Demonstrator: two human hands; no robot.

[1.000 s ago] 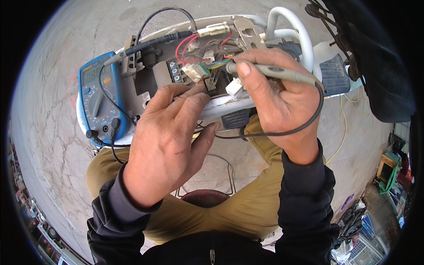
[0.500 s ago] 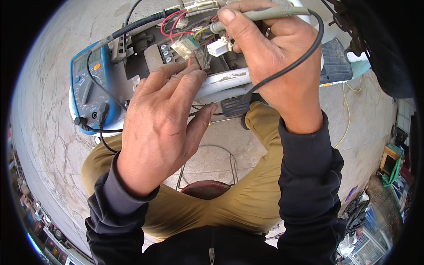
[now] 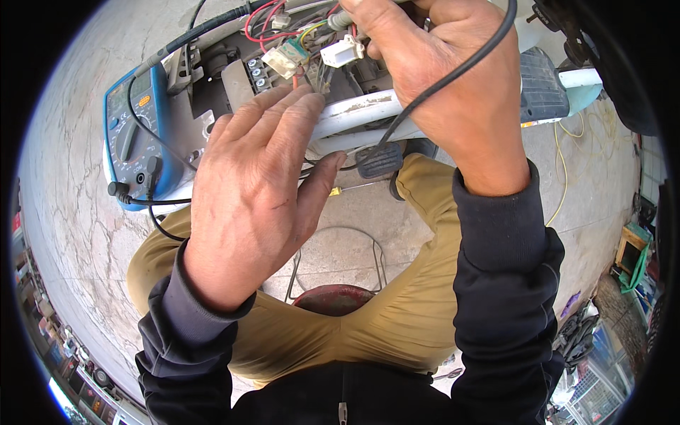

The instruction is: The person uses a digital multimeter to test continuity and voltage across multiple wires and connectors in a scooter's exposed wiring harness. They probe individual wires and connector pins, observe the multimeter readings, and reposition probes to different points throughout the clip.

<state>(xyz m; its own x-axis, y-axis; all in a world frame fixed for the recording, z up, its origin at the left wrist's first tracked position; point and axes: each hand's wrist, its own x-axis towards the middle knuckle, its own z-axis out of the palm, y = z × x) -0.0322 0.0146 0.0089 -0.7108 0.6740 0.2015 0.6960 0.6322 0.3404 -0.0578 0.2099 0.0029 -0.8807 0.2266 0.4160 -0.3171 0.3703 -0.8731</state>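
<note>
My right hand is closed on a grey test probe at the top edge; most of the probe is out of the picture or behind the fingers. A black lead loops down over the back of that hand. The probe's front end is by a white plug connector and a clear-and-green connector with coloured wires. My left hand has its fingers stretched out at an orange wire below the clear connector, thumb apart. Whether its fingertips touch the wire is hidden. A blue multimeter lies left of that hand.
The wiring sits in an open bay behind a scuffed white frame tube. A black pedal hangs below it. Right of the bay is a dark footboard. A thin yellow wire lies on the floor. A red seat shows between my legs.
The whole bay and multimeter sit slightly higher and further left in the picture. My right hand is higher too, so the probe's body has mostly left the view. Left-hand fingers stay outstretched.
</note>
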